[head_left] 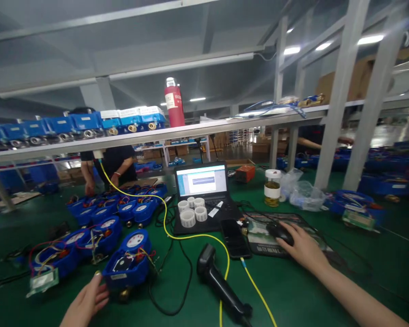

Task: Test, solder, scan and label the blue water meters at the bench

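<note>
My right hand (302,245) rests over a black computer mouse (280,232) on a printed mouse pad (266,245). At the lower left, my left hand (87,299) is open, its fingers partly spread beside a blue water meter (126,272); whether the fingertips touch it, I cannot tell. Coloured wires and a dark part show inside that meter's open housing, and a brass fitting pokes out below. A black barcode scanner (221,286) lies between my hands. Behind it stands an open laptop (202,181) with a lit screen, and several white label rolls (188,219) sit on its keyboard.
A phone (235,238) lies beside the mouse pad. A yellow cable (197,235) crosses the green table (177,299). More wired meters (77,238) stand at left. A jar (272,188) and plastic bags (306,195) are at right. Overhead, a shelf (197,131) holds a red bottle (174,104). Co-workers stand behind.
</note>
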`<state>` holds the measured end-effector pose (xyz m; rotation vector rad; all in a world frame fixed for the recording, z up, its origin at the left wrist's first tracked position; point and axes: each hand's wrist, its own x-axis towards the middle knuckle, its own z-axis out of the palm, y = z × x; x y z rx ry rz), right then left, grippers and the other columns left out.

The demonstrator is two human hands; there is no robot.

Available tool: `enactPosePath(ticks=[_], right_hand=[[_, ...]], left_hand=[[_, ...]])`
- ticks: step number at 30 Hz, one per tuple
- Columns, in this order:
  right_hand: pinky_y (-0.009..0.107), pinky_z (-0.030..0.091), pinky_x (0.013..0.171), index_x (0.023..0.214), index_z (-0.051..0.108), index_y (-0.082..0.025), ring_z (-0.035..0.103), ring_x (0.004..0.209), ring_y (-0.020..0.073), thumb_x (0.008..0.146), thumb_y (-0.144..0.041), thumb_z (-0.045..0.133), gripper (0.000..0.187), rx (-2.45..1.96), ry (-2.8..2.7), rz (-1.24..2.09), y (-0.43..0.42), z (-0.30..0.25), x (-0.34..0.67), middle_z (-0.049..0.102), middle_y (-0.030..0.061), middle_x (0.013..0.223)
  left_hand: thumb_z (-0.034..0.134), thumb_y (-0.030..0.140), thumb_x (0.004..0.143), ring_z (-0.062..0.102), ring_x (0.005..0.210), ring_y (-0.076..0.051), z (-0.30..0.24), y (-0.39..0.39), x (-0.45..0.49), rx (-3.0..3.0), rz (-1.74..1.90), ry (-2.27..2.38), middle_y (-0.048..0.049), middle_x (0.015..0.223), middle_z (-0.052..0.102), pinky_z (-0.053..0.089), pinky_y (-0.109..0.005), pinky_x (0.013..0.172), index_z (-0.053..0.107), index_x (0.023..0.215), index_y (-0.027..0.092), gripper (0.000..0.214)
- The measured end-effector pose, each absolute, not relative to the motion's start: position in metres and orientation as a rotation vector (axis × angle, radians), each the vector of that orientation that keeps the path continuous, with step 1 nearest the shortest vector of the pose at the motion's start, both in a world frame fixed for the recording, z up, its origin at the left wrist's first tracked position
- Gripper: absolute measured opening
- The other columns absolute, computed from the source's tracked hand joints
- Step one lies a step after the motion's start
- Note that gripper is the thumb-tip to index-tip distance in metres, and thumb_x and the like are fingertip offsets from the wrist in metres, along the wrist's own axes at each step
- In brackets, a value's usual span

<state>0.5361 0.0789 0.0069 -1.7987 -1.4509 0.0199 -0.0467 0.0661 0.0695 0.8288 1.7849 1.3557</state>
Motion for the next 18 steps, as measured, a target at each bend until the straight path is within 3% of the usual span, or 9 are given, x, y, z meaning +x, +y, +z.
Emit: enactPosePath(ticks=[4, 10, 18], right_hand=[[0.051, 0.040, 0.094, 0.121, 0.056, -0.019, 0.050, 0.108, 0.0341, 0.072, -0.050, 0.046, 0.059, -1.840, -1.595, -0.077, 0.096, -0.015, 0.551, 0.050, 0.0141, 0.119], [0.045, 0.046, 0.084, 0.120, 0.057, -0.024, 0.054, 0.096, 0.0294, 0.079, -0.049, 0.040, 0.051, -1.936, -1.697, -0.300, 0.110, -0.028, 0.558, 0.050, 0.0122, 0.113], [0.043, 0.044, 0.092, 0.121, 0.058, -0.027, 0.053, 0.103, 0.0280, 0.081, -0.049, 0.041, 0.049, -1.851, -1.730, -0.287, 0.113, -0.032, 0.562, 0.049, 0.0108, 0.115]], left_hand=[[0.070, 0.054, 0.056, 0.063, 0.086, -0.031, 0.070, 0.074, -0.038, 0.756, 1.329, 1.722, -0.0179, 0.101, 0.059, 0.052, -0.048, 0.084, 0.051, 0.109, 0.009, 0.072], [0.069, 0.055, 0.059, 0.062, 0.065, -0.023, 0.075, 0.076, -0.031, 0.671, 1.341, 1.671, -0.0110, 0.077, 0.063, 0.054, -0.032, 0.057, 0.052, 0.095, 0.012, 0.059], [0.063, 0.040, 0.068, 0.061, 0.062, -0.019, 0.076, 0.076, -0.008, 0.600, 1.435, 1.608, -0.0077, 0.077, 0.063, 0.052, -0.026, 0.056, 0.051, 0.095, 0.016, 0.037]])
